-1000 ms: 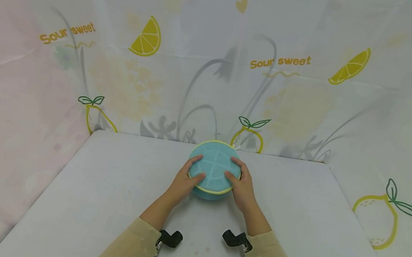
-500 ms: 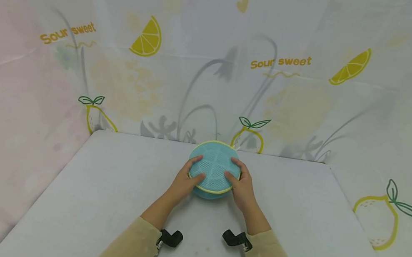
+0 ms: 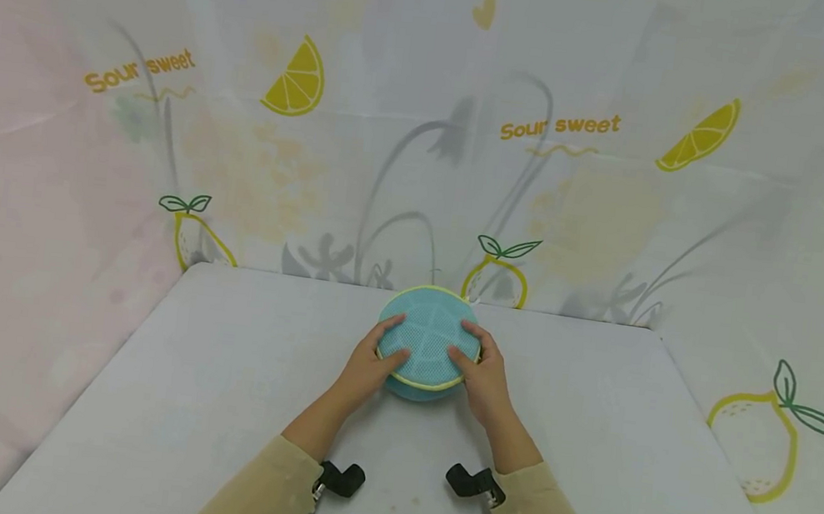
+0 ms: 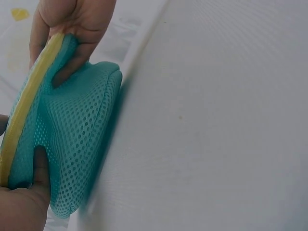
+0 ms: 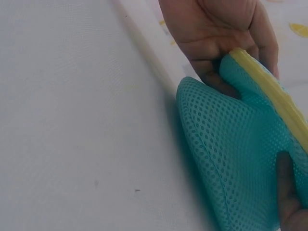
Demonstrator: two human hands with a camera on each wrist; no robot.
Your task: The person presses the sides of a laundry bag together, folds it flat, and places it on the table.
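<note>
A round turquoise mesh laundry bag (image 3: 429, 326) with a yellow band around its rim is held upright between both hands, over the far middle of the table. My left hand (image 3: 368, 361) grips its left edge, thumb on the near face and fingers wrapped behind. On the opposite edge, my right hand (image 3: 484, 373) holds it the same way. In the left wrist view, the yellow band (image 4: 32, 91) curves along the rim, and fingers press into the soft mesh behind it. The bag's rounded lower body (image 5: 216, 144) bulges close over the table in the right wrist view.
A white table (image 3: 218, 379) spreads beneath the arms. Behind it hangs a cloth backdrop (image 3: 417, 65) printed with lemons and lettering, meeting the table's far edge near the bag. Black wrist-worn cameras (image 3: 342, 479) jut inward from both tan sleeves (image 3: 259, 488).
</note>
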